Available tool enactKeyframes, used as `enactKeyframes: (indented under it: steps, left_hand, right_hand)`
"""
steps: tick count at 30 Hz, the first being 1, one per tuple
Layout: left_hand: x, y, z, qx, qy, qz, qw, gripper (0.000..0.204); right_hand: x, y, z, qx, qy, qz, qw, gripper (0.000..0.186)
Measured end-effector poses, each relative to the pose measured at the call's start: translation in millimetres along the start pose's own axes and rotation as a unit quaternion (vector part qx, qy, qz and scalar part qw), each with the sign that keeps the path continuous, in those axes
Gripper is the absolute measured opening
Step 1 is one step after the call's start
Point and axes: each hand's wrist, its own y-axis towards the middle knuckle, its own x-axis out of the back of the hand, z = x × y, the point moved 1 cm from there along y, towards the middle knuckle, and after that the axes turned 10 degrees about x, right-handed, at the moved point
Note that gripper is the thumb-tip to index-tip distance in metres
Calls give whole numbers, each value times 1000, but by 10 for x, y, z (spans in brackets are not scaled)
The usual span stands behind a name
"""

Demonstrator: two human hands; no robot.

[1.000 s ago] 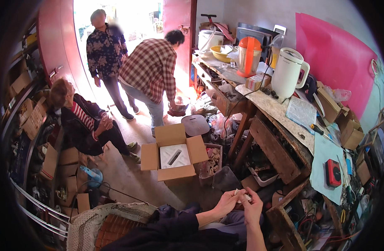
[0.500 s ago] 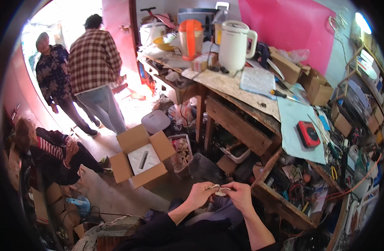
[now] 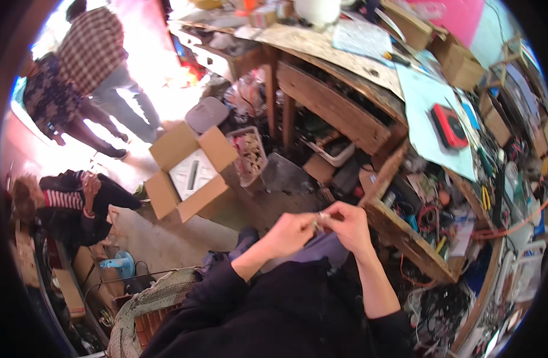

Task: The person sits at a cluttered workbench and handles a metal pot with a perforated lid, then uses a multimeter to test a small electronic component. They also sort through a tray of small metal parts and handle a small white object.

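Observation:
My left hand (image 3: pixel 290 234) and my right hand (image 3: pixel 348 228) meet in front of my body, above my lap. Both are closed, thumbs and fingertips pinched together. Between them shows a sliver of a small whitish piece (image 3: pixel 319 219), mostly hidden by the fingers; its kind is too small to tell. Ahead and to the left of the hands, an open cardboard box (image 3: pixel 193 210) holds a white foam insert (image 3: pixel 193 174). An open wooden drawer (image 3: pixel 408 241) full of wires and tools lies just right of my right hand.
A cluttered workbench (image 3: pixel 322 45) carries a red meter (image 3: pixel 449 126) and a screwdriver (image 3: pixel 399 58). Beneath it stands a plastic bin (image 3: pixel 248 156) of scraps. One person (image 3: pixel 86 194) sits at left; two others (image 3: pixel 92 51) (image 3: pixel 50 89) stand by the bright doorway.
My view has tilted down, so the bench and people sit higher. The whitish piece, plainly seen and crumpled before, is now mostly covered by my fingers. Both hands stay together.

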Motion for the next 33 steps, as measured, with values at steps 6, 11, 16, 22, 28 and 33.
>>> enactKeyframes:
  steps: [6, 11, 16, 22, 28, 33]
  left_hand:
    - [-92, 149, 151, 2, -287, -14, 958, 40]
    - [-182, 259, 201, -2, -214, -128, 968, 28]
    - [-140, 288, 358, 51, -100, -180, 977, 18]
    - [-128, 480, 1177, 113, -129, -218, 961, 23]
    - [-58, 388, 1451, 301, -329, -195, 874, 29]
    - [11, 450, 1853, 332, -317, -208, 864, 34]
  right_hand:
    - [-41, 34, -65, 29, 14, -48, 998, 11]
    - [-3, -58, -128, -32, 52, -27, 998, 20]
    - [-11, -139, -164, -18, -19, -16, 1000, 22]
    - [159, -257, -124, -45, -55, -3, 997, 20]
    - [406, -545, -107, -69, -57, -27, 996, 17]
    - [508, -762, 38, -58, -91, -61, 992, 16]
